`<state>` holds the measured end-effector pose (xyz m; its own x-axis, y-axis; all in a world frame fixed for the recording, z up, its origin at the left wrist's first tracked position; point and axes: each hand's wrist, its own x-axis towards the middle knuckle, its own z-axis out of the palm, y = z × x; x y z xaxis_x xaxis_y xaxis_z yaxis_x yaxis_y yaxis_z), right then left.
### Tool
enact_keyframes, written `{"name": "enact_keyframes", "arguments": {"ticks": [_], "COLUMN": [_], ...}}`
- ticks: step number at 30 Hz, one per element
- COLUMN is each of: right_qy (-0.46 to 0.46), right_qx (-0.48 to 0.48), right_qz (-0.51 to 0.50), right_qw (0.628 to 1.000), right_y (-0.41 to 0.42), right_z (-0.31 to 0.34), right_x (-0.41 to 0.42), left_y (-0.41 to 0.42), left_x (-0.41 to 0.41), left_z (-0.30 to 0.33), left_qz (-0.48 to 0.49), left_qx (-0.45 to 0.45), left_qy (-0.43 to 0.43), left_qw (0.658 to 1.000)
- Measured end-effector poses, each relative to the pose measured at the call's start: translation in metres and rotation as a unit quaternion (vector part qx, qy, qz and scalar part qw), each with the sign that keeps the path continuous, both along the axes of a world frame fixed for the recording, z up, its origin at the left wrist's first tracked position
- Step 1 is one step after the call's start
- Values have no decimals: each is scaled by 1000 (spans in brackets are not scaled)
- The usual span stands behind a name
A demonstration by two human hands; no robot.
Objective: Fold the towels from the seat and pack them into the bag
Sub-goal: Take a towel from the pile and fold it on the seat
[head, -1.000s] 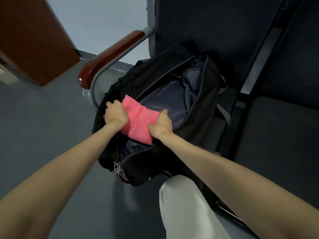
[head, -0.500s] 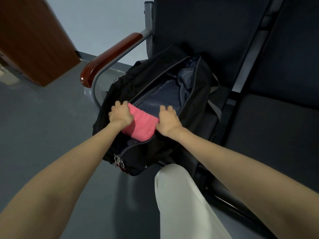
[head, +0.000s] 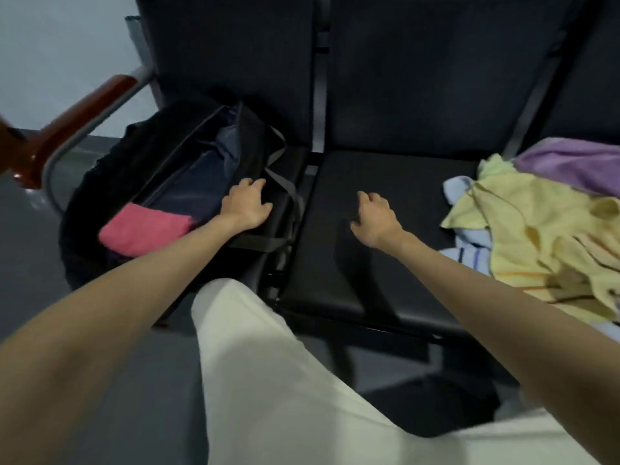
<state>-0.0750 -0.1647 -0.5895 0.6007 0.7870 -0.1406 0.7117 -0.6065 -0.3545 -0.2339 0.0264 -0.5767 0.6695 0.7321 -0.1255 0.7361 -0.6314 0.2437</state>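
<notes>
Pink towel (head: 147,228) in bag (head: 188,182), left fingers (head: 256,186) spread beside it, right fingers (head: 367,198) loose, empty

Both bare forearms reach forward, well apart. Left hand (head: 246,204) palm down, fingers loosely spread and slightly bent, holding nothing. Right hand (head: 375,220) also palm down, fingers relaxed and a little curled, holding nothing; a leg in pale trousers (head: 268,364) shows between the arms.
</notes>
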Motion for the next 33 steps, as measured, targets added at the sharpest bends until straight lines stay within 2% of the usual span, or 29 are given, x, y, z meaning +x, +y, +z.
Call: {"name": "enact_keyframes", "arguments": {"ticks": [9,15,18,24,28,31,33], "right_qy": [-34,-63,-95,-156,-192,-155,-109], "right_qx": [29,75,40,-47,-58,-15,64], "right_qz": [-147,-188,-173,-246,-220,-230,-261], "right_qw": [988,977,980,956,955,961,957], "right_y": [-192,-269,-277,-281,-286,-288,-289], "right_z": [-11,-27,-41,-65,-67,-65,-64], "right_x": [107,135,138,141,151,165,171], "left_y": [-141,-226,-252,-269,-275,-278,-278], "left_x": [151,222,247,274,283,288,289], "left_z": [-8,-19,-33,-59,-68,-73,-77], "left_qz": [-203,-359,-420,-476,-463,-452,-448], "left_qx": [-34,-36,-6,45,60,76,79], "left_qy": [17,20,43,70,30,1,-7], "left_qw": [978,932,907,875,884,889,890]}}
